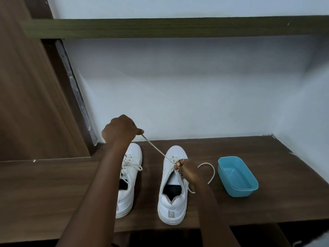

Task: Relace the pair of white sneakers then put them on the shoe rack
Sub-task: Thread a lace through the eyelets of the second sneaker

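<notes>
Lacing a white sneaker (173,182) on the table (267,157).
Left hand (121,129) pinches the lace (156,148) taut; right hand (185,171) grips it at the eyelets, blue tub (238,192) beside.

Two white low-top sneakers stand upright side by side on the wooden desk (270,202), toes pointing away. The left sneaker (130,189) is fully laced and tied in a bow. The right sneaker (167,175) is only partly laced. Its cream lace (154,148) runs taut up and left from the lower eyelets, while the other end curls loose on the desk to the right.
</notes>
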A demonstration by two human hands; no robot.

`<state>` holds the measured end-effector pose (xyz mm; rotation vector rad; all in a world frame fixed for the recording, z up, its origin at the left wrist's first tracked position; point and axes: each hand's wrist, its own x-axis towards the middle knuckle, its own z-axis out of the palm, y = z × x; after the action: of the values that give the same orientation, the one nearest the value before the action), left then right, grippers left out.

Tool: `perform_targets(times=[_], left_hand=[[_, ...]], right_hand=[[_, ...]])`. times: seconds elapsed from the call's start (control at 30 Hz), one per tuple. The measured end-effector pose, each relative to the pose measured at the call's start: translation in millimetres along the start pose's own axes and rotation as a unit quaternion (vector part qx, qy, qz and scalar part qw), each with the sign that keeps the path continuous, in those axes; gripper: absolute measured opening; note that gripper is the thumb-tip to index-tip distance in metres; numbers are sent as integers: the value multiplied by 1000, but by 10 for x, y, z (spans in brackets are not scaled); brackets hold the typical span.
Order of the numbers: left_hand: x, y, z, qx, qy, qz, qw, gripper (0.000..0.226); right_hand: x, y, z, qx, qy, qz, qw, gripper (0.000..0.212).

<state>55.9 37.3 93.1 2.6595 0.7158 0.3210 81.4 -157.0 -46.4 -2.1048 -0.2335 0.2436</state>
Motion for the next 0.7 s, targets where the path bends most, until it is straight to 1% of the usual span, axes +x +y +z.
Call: perform_targets(times=[0.07, 0.1, 0.13, 0.17, 0.2, 0.23, 0.27, 0.3, 0.37, 0.4, 0.47, 0.57, 0.63, 0.7], left_hand=[[-32, 30, 115, 63, -36, 45, 996, 38], [-67, 34, 235, 78, -66, 85, 991, 46], [-119, 42, 383, 70, -104, 130, 984, 51], [-189, 44, 541, 38, -156, 169, 972, 52], [-279, 38, 699, -1, -215, 196, 957, 50], [-373, 9, 859, -30, -254, 213, 943, 48], [-464, -32, 997, -44, -264, 224, 937, 43], [-536, -77, 1101, -54, -247, 234, 939, 34], [-618, -141, 1219, -104, -176, 228, 952, 15], [-642, -149, 1230, -141, -146, 207, 957, 12], [-651, -145, 1228, -207, -112, 157, 959, 14], [-628, -158, 1267, -261, -117, 119, 951, 13], [-616, -198, 1296, -257, -122, 96, 954, 12], [-592, -263, 1352, -246, -125, 69, 959, 10]], right_hand=[[-32, -16, -9, 0, -8, 2, 1000, 46], [-44, -24, -9, -9, 9, 5, 1000, 46], [-60, -12, -3, -5, 16, 12, 1000, 46], [-66, 8, 12, 21, 14, 37, 999, 44], [-72, 4, 30, 53, 15, 64, 996, 43], [-68, 8, 38, 52, 26, 71, 996, 43], [-69, 14, 47, 47, 33, 70, 996, 44], [-73, 4, 54, 41, 39, 66, 996, 44], [-86, -6, 52, 13, 41, 58, 997, 41], [-88, -20, 46, 1, 45, 56, 997, 37], [-100, -51, 14, 1, 60, 46, 997, 30], [-119, -83, -22, 13, 97, 50, 994, 21], [-153, -123, -39, -42, 128, 50, 990, 19], [-177, -108, -63, -129, 131, 65, 981, 22]])
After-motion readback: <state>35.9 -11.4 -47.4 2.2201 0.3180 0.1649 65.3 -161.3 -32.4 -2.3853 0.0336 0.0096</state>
